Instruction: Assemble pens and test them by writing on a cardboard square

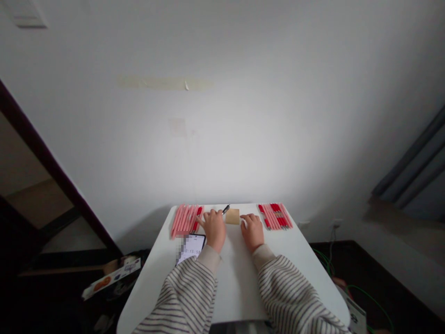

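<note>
My left hand (213,228) is palm down over the white table with its fingers spread, and its outer finger reaches toward the left row of pink and red pens (184,220). Close to its fingertips lies a black pen (225,209); whether they touch it I cannot tell. A tan sticky note (232,216) lies between my two hands. Just right of the note is my right hand (252,230), fingers bent a little and thumb apart, holding nothing that shows. Farther right is another row of pink and red pens (275,216).
A phone (193,246) showing timer digits lies left of my left wrist, partly blurred. The white table (239,287) stands against a wall (236,139). Boxes and clutter (114,278) are on the floor at left, green cables (368,301) at right.
</note>
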`<control>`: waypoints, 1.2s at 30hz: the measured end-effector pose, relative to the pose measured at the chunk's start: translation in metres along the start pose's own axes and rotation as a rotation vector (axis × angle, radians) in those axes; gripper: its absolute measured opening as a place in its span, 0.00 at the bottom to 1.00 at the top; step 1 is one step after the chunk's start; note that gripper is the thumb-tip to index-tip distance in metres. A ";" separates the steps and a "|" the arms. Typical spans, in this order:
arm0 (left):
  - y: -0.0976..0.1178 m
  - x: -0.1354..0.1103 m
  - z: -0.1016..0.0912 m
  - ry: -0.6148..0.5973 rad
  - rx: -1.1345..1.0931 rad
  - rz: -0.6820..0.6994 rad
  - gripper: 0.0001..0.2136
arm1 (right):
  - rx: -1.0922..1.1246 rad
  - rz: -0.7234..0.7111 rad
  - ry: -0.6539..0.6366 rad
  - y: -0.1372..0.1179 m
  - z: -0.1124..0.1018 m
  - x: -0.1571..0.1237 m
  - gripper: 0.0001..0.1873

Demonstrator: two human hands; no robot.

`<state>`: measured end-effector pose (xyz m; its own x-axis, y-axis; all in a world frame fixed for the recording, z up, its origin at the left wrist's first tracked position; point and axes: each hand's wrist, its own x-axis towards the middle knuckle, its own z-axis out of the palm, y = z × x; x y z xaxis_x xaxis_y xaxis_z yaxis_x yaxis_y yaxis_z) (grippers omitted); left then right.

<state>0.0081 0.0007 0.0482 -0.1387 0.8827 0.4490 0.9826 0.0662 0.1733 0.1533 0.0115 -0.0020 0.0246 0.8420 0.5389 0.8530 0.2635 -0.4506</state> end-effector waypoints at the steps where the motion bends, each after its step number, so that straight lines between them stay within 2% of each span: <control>1: 0.003 -0.002 0.000 0.002 -0.013 0.019 0.17 | 0.015 -0.009 0.023 0.001 0.000 0.000 0.15; 7: 0.013 -0.018 0.006 -0.081 -0.078 0.080 0.17 | 0.074 -0.066 0.145 0.008 -0.001 0.000 0.22; 14: 0.011 -0.034 0.016 -0.155 -0.150 0.141 0.19 | 0.036 -0.150 0.062 0.015 -0.004 0.001 0.18; 22: 0.002 -0.038 0.019 -0.105 -0.186 0.183 0.17 | 0.079 -0.164 -0.139 0.021 -0.005 0.000 0.11; 25: 0.000 -0.038 0.019 -0.120 -0.227 0.169 0.15 | 0.113 -0.154 -0.134 0.020 -0.007 0.000 0.10; 36: -0.006 -0.037 0.022 -0.033 -0.179 0.071 0.13 | 0.269 -0.071 -0.020 0.030 -0.004 0.002 0.13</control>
<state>0.0101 -0.0219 0.0112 -0.0628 0.8972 0.4371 0.9518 -0.0780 0.2967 0.1815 0.0191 -0.0116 -0.0427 0.8255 0.5628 0.6832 0.4352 -0.5864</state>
